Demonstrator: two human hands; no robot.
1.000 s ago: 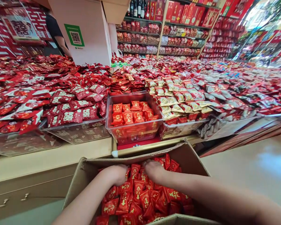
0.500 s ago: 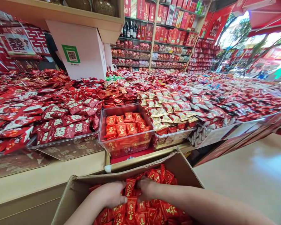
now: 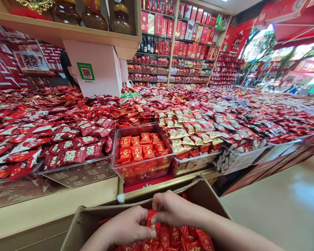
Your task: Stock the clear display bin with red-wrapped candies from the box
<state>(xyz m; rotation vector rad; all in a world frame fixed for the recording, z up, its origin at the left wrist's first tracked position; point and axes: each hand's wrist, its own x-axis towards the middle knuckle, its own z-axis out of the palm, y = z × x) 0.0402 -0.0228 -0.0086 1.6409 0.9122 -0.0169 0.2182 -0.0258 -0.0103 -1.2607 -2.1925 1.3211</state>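
Over an open cardboard box (image 3: pixel 80 223) of red wrapped packets (image 3: pixel 175 235), my left hand (image 3: pixel 132 225) grips a red packet (image 3: pixel 153 220) between thumb and fingers. On the upper right of that same packet, my right hand (image 3: pixel 170 209) has its thumb and curled fingers closed. The two hands almost touch. Beyond the box, a clear plastic bin (image 3: pixel 143 170) on the counter holds similar red packets (image 3: pixel 136 152) standing in rows.
Bins of dark red packets (image 3: pixel 73 155) stand left of the clear bin, and cream packets (image 3: pixel 188 140) to its right. A white box with a QR code (image 3: pixel 99 66) rises behind. The counter's metal edge (image 3: pixel 157 190) runs just beyond the cardboard box.
Both hands have come closer together and my right hand has risen from among the packets. A red packet is now held between them. The view has tilted up slightly.
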